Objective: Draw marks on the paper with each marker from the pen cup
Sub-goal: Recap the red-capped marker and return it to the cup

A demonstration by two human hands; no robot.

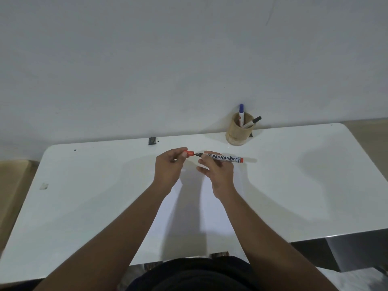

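Note:
My right hand (218, 175) grips a white marker (227, 159) with a red end and the word PERMANENT on it, held level above the table. Its dark tip (197, 154) is bare and points left. My left hand (170, 166) pinches the red cap (189, 153), a small gap from the tip. Under both hands lies a white sheet of paper (189, 217) on the white table (294, 175). A round tan pen cup (239, 133) stands at the back right by the wall, holding a blue-capped marker (241, 114) and a black-capped marker (253, 121).
A small dark block (152, 141) sits at the table's back edge. A pale scrap or tape mark (44, 186) lies near the left edge. The wall runs right behind the table. A dark surface (361, 250) lies below the table's front right corner.

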